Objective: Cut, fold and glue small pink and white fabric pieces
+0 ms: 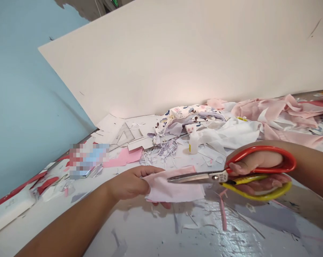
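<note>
Pale pink fabric piece [174, 191] hangs just above the near middle of the white, scrap-littered surface [231, 239], pinched at its left edge by the left hand [129, 184], whose grip is clamped on the cloth, probably to keep it taut for the blades. To the right, the red-and-yellow-handled scissors [231, 175] lie with their steel blades nearly together across the fabric's top edge, and the right hand [258, 175] has its grip closed through the handle loops. Behind them stand a small white plastic bottle [193, 142], shredded paper and a clear set square [124, 135]; floral and pink cloth heaps crowd the far right edge against the leaning pale board [190, 60].
</note>
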A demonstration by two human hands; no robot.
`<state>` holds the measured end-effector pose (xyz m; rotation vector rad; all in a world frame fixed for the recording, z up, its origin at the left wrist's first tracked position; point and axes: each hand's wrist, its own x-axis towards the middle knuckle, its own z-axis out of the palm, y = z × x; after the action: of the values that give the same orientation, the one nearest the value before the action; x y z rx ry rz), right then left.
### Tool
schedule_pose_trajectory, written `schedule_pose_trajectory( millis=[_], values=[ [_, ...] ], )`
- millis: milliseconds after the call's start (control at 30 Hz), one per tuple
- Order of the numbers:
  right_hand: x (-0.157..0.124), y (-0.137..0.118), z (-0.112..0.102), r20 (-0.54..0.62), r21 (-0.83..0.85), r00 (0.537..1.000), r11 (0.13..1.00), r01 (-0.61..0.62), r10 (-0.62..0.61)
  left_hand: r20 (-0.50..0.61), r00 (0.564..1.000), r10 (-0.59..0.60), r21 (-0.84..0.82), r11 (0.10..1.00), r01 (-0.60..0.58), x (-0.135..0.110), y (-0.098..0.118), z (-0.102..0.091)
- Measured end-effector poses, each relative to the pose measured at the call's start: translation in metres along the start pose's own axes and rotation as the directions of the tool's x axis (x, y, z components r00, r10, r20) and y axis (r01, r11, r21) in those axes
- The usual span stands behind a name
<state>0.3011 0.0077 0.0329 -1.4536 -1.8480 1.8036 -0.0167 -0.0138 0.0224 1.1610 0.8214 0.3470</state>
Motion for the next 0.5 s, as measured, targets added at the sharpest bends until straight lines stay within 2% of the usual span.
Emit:
schedule_pose_trajectory(
  millis=[33,100,167,233,267,333,367,433,500],
  values=[
    [-0.003,0.001,-0.004,0.118,0.078,0.992,0.995,-0.063,0.054,-0.025,1.0,0.001,-0.009,1.0,-0.002,0.0,0.001,-0.004],
    [-0.01,0.0,-0.011,0.197,0.164,0.979,0.982,-0.094,0.061,-0.113,0.993,0.036,-0.033,0.999,-0.04,0.003,0.001,-0.012],
    [-0.014,-0.007,-0.013,0.175,0.221,0.984,0.975,-0.007,-0.033,-0.213,0.972,0.1,-0.07,0.991,-0.118,0.006,0.0,-0.016],
    [-0.014,-0.015,-0.01,0.216,0.215,0.968,0.973,0.078,-0.126,-0.288,0.951,0.114,-0.103,0.984,-0.149,0.01,0.0,-0.016],
    [-0.012,-0.019,-0.006,0.2,0.215,0.959,0.964,0.156,-0.2,-0.313,0.944,0.103,-0.117,0.982,-0.146,0.012,-0.001,-0.015],
    [-0.006,-0.024,0.005,0.086,0.15,0.951,0.947,0.283,-0.298,-0.354,0.931,0.093,-0.139,0.979,-0.151,0.014,-0.001,-0.012],
    [-0.002,-0.024,0.011,0.073,0.086,0.947,0.948,0.308,-0.314,-0.37,0.923,0.109,-0.138,0.976,-0.17,0.014,-0.001,-0.01],
    [0.004,-0.022,0.025,-0.051,0.019,0.951,0.951,0.308,-0.306,-0.391,0.907,0.155,-0.123,0.968,-0.218,0.014,-0.001,-0.007],
    [0.007,-0.018,0.037,-0.077,-0.04,0.951,0.954,0.298,-0.301,-0.418,0.89,0.183,-0.109,0.962,-0.249,0.013,-0.001,-0.005]
  ],
)
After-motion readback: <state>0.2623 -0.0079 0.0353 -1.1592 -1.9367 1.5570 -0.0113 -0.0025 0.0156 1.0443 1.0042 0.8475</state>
